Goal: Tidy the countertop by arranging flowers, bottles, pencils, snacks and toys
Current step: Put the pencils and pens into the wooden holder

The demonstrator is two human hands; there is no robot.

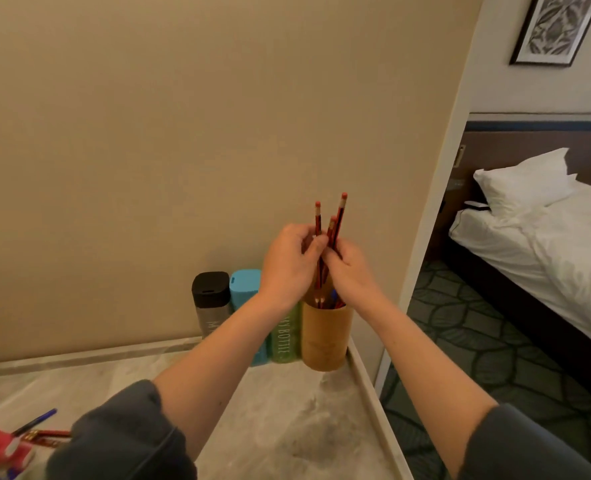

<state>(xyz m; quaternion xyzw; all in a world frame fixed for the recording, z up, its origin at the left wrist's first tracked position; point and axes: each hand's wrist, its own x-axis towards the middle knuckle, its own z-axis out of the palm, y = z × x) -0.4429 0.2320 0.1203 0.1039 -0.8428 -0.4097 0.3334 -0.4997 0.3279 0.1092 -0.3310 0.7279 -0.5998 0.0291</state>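
My left hand (289, 261) and my right hand (347, 268) together grip a small bunch of red pencils (335, 223), erasers up, right above a wooden pencil cup (327, 336). The pencil tips hang at the cup's mouth, where other pens stand inside. The cup sits in the back right corner of the marble countertop (287, 420). Beside it along the wall stand a green bottle (285, 336), a blue bottle (244, 285) and a grey bottle with a black cap (211, 299), partly hidden by my left forearm.
A blue pen (36, 421), a red pencil (49, 434) and a red toy (1, 448) lie at the counter's front left. The counter's right edge drops to a patterned carpet (460, 341). A bed with a white pillow (526, 181) stands at the right.
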